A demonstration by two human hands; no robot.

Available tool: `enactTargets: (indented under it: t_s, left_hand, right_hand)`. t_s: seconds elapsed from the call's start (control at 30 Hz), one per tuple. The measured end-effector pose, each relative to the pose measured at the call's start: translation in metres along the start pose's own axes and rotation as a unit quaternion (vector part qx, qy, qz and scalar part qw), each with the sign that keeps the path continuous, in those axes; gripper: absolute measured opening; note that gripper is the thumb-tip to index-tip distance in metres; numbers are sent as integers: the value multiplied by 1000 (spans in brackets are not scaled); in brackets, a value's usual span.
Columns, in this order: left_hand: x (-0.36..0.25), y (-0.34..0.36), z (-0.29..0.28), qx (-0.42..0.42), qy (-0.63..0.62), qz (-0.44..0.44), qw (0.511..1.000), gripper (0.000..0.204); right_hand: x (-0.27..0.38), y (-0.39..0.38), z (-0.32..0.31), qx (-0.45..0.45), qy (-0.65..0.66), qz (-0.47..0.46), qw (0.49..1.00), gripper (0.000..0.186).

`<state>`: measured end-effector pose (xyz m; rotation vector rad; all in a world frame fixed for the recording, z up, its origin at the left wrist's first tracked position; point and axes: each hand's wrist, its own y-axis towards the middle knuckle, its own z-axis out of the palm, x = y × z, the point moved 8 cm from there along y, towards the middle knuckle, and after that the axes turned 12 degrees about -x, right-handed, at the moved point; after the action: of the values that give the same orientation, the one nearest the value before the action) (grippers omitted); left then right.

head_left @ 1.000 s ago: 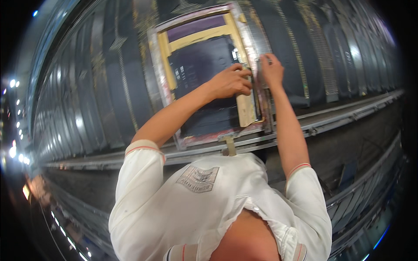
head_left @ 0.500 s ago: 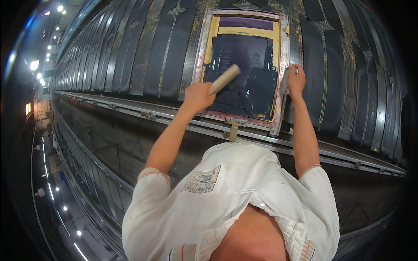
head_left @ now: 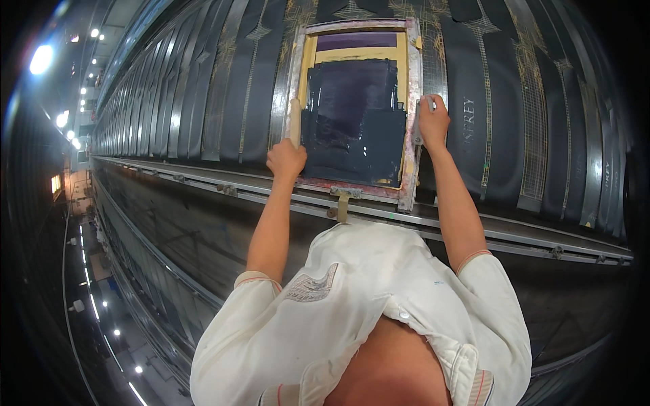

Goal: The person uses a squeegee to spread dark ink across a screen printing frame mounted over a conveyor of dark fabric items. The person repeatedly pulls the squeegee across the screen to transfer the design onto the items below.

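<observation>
A screen-printing frame (head_left: 414, 61) with dark ink (head_left: 359, 142) spread over its mesh lies across the dark panels in front of me. My left hand (head_left: 287, 160) is closed round a pale squeegee (head_left: 295, 123), which stands nearly lengthwise along the frame's left inner side. How the squeegee's blade meets the mesh is hidden. My right hand (head_left: 435, 123) is closed at the frame's right side, its fingers round a small grey grip or fitting there, partly hidden by them.
Long dark panels (head_left: 467, 101), some lettered, lie side by side on the bench with strips of yellowish mesh tape between them. A metal rail (head_left: 514, 238) runs along the near edge. A bracket (head_left: 343, 203) joins the frame's near end to this rail. Lit lamps (head_left: 42, 59) show far left.
My left hand has carried the squeegee leftward from over the mesh to the frame's left side, turning it more lengthwise. Pale lettering no longer shows through the inked mesh. My right hand stays at the frame.
</observation>
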<state>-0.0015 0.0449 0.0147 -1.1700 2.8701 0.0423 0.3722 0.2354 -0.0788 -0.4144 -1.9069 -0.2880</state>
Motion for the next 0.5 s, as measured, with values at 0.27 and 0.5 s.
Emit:
enactTargets:
  t_s: [0.27,0.5]
  left_hand:
    - [-62,-20,-2,26,-132,91,987,39]
    - [-83,-14,-45,24,-211,465,859,21]
  right_hand:
    - [16,-9,2,-3,-22,11,1000,36]
    - [13,-7,5,-33,-81,-8,996,38]
